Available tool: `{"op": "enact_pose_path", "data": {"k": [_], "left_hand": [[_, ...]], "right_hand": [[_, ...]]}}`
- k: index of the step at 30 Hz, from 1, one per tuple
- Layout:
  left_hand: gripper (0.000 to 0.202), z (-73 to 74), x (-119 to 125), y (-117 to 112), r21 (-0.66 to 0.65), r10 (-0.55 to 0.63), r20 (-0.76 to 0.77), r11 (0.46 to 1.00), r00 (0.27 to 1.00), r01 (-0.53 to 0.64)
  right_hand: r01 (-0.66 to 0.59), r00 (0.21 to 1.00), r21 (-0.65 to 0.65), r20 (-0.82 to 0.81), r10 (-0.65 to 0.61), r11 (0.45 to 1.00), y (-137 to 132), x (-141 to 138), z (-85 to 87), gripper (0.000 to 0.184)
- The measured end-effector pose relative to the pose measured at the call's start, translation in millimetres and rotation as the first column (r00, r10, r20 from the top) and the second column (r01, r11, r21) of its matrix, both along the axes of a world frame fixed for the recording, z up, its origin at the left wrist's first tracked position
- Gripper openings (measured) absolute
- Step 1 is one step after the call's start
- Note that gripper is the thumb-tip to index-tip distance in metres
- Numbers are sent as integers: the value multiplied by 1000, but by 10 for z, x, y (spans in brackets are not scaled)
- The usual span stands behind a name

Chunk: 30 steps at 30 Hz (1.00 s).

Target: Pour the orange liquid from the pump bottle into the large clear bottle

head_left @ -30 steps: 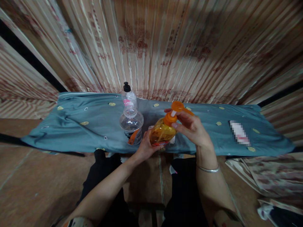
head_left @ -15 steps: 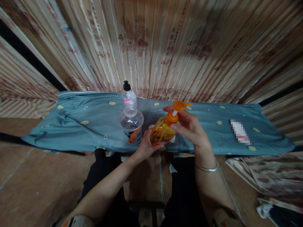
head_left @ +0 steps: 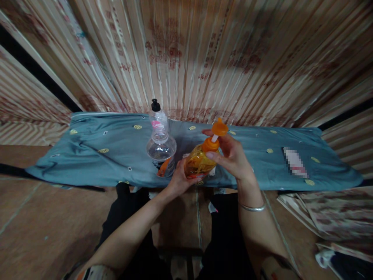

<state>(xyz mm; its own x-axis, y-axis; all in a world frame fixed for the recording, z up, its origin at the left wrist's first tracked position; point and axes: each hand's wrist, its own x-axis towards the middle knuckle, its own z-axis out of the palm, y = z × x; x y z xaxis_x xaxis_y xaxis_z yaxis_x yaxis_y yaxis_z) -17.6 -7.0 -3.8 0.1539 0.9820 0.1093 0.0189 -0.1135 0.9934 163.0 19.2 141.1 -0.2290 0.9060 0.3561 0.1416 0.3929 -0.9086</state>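
I hold an orange pump bottle [head_left: 199, 162] tilted over the near edge of a low table under a blue-grey cloth [head_left: 96, 153]. My left hand [head_left: 178, 179] is closed round its base from below. My right hand [head_left: 231, 155] is closed on the orange collar under the pump head [head_left: 219, 128], which stands up on its white stem. Just left of the bottle stands a clear round bottle [head_left: 161, 149] without a cap. Behind it is a clear bottle with a black cap [head_left: 157, 116].
A pleated patterned curtain [head_left: 204, 58] hangs behind the table. Folded patterned fabric [head_left: 326, 217] lies on the floor at the right. My dark-clothed legs [head_left: 221, 241] are below, on a brown tiled floor [head_left: 43, 225]. A small white item [head_left: 294, 162] lies on the cloth at the right.
The pump head has turned: its spout pointed right half a second ago and now faces away. My right hand shifted slightly on the collar. The left hand kept its hold.
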Motion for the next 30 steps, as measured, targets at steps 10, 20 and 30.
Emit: {"op": "enact_pose_path", "data": {"k": [10,20,30], "left_hand": [[87,-52,-11,6,21,10,-10,1000,1000,-10],[86,-76,-20,6,9,14,-27,1000,1000,-13],[85,-45,-34,22,9,-3,-36,1000,999,4]], "right_hand": [[-77,997,-38,-1,77,996,-34,6,76,51],[-6,1000,-14,-15,6,1000,-15,-5,-1,46],[112,992,68,56,-116,991,-1,-6,-13,51]]}}
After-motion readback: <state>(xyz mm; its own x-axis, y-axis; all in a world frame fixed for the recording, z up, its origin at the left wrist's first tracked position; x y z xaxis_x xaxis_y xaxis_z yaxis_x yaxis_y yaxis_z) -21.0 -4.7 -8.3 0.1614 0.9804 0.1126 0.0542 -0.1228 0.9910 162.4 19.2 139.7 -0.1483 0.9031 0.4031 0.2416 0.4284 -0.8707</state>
